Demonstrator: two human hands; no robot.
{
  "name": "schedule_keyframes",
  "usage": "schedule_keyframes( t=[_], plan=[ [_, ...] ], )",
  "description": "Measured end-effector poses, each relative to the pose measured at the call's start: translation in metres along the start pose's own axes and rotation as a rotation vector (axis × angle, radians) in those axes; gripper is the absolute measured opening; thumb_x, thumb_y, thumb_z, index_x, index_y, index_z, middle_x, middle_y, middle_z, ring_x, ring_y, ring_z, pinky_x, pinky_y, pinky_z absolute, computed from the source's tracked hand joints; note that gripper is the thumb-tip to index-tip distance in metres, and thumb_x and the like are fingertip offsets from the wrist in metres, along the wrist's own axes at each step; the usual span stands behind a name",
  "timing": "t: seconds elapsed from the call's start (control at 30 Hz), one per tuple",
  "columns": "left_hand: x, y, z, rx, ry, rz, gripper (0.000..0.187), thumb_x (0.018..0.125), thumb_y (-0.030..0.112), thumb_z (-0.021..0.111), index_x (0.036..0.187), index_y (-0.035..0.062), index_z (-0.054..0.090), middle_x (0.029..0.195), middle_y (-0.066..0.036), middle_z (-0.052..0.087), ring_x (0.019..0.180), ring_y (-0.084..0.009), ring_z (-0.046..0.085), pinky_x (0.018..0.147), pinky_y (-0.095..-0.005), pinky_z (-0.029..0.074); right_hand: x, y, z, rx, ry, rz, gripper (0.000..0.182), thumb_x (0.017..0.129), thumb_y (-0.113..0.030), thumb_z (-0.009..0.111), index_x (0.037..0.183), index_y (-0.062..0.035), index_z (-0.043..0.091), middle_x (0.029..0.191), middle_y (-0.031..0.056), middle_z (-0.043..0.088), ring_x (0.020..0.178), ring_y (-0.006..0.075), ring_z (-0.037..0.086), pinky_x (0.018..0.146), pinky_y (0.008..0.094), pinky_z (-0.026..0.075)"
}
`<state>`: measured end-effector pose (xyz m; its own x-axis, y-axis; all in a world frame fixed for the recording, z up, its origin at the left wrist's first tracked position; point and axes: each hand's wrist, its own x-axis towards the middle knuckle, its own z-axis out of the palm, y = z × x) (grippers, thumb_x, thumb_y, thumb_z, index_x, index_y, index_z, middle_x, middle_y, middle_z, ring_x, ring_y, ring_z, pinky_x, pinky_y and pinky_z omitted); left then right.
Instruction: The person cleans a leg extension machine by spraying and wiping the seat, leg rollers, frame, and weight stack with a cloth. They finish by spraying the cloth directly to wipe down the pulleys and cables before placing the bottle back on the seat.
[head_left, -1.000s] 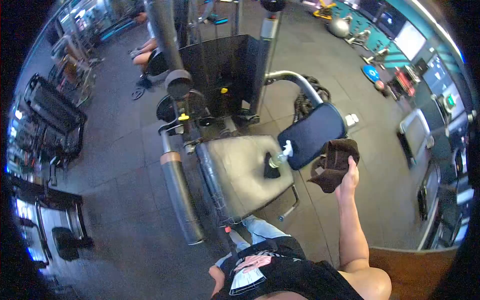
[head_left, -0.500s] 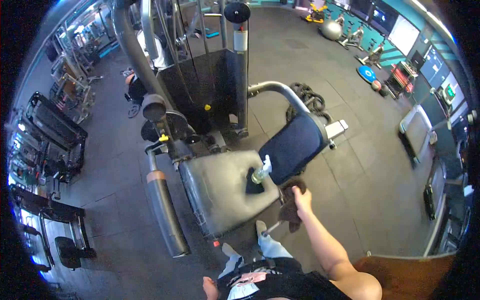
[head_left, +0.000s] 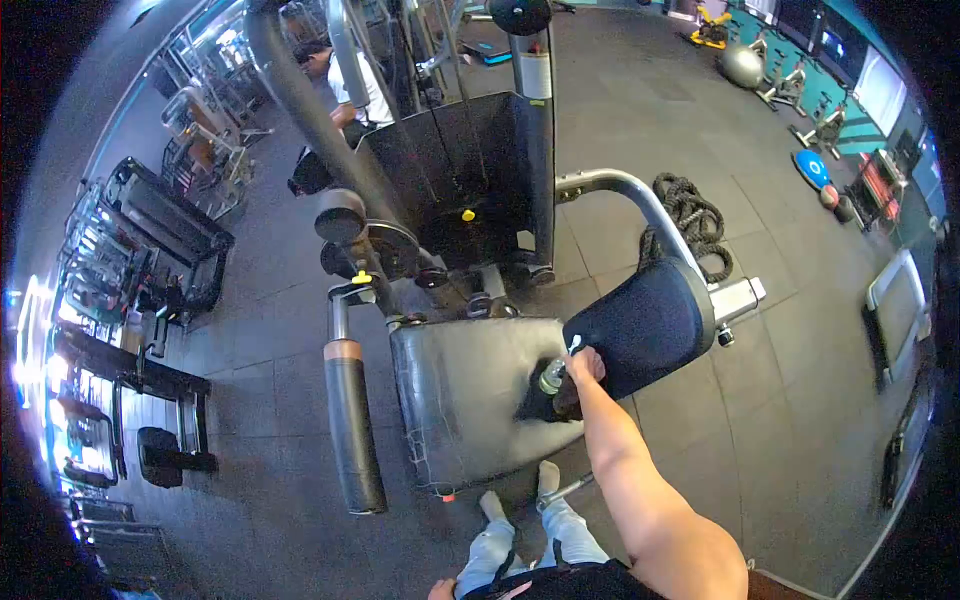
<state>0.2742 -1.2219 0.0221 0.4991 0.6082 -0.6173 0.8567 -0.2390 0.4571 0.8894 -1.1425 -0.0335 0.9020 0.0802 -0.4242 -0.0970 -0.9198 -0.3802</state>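
Note:
My right hand point(head_left: 588, 366) reaches onto the padded seat point(head_left: 470, 390) of a weight machine. It is closed at the neck of a clear spray bottle point(head_left: 551, 377) with a white trigger top point(head_left: 575, 343). A dark brown cloth point(head_left: 567, 402) hangs below the same hand, partly hidden by the bottle and fingers. The bottle stands close to the dark back pad point(head_left: 645, 325). My left hand point(head_left: 442, 590) shows only in part at the bottom edge, near my leg; its fingers are mostly cut off.
A roller pad point(head_left: 354, 430) sticks out left of the seat. Behind the seat rise the machine's frame and weight shroud point(head_left: 450, 160). Battle ropes point(head_left: 690, 225) lie coiled beyond the back pad. A person in a white top point(head_left: 365, 90) sits behind the machine.
My right hand has moved from beside the seat, where it held the cloth, left and up to the spray bottle. The view has shifted, and the person behind the machine shows more.

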Motion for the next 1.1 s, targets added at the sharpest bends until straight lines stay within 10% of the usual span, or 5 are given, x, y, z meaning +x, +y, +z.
schedule_keyframes(
  t=[0.13,0.23,0.43,0.7,1.1],
  plan=[
    [0.04,0.0,0.018,0.432,-0.265,-0.012,0.036,0.098,0.029,0.048,0.129,0.0131,0.055,0.129,-0.025,0.053,0.119,-0.0288,0.053,0.101,-0.0496,0.036,-0.025,0.005,-0.015,-0.099,0.007,-0.081,0.039,0.072,-0.039,0.072,0.095,-0.0076,0.07,0.104,0.0182,0.068,0.098,0.0352,0.065,0.085,0.0422,0.052],
    [0.076,0.001,0.046,0.52,0.042,0.334,0.01,0.082,0.013,0.051,0.075,0.0121,0.059,0.079,-0.008,0.066,0.084,-0.0268,0.06,0.077,-0.0456,0.043,-0.069,0.038,-0.031,-0.099,-0.019,-0.308,0.047,0.074,-0.037,0.071,0.112,-0.011,0.063,0.104,0.0198,0.066,0.099,0.0353,0.063,0.087,0.0454,0.05],
    [0.121,0.062,0.066,0.717,-0.429,0.353,0.024,0.079,0.023,0.059,0.099,0.0125,0.067,0.1,-0.009,0.069,0.1,-0.0315,0.062,0.086,-0.0578,0.043,-0.166,0.138,-0.146,0.02,0.034,-0.484,0.039,0.07,-0.038,0.073,0.096,-0.0095,0.066,0.083,0.0169,0.069,0.08,0.0379,0.066,0.074,0.0474,0.051],
    [0.039,0.466,0.06,0.047,-0.214,1.231,0.098,0.071,0.044,0.077,0.144,0.0013,0.027,0.143,-0.024,0.036,0.134,-0.0393,0.033,0.111,-0.0524,0.026,-0.236,0.288,-0.33,0.123,-0.007,-0.342,0.034,0.072,-0.038,0.073,0.092,-0.0101,0.068,0.08,0.0143,0.069,0.074,0.0332,0.068,0.069,0.0429,0.053],
    [-0.018,0.713,0.273,-0.461,-0.619,1.102,0.043,0.068,0.023,0.081,0.098,0.0043,0.056,0.091,-0.01,0.059,0.08,-0.0257,0.06,0.073,-0.0356,0.049,-0.136,0.473,-0.54,0.532,-0.18,-0.389,0.047,0.073,-0.02,0.081,0.108,-0.0001,0.055,0.102,0.012,0.067,0.093,0.0148,0.063,0.083,0.0316,0.05]
  ],
)
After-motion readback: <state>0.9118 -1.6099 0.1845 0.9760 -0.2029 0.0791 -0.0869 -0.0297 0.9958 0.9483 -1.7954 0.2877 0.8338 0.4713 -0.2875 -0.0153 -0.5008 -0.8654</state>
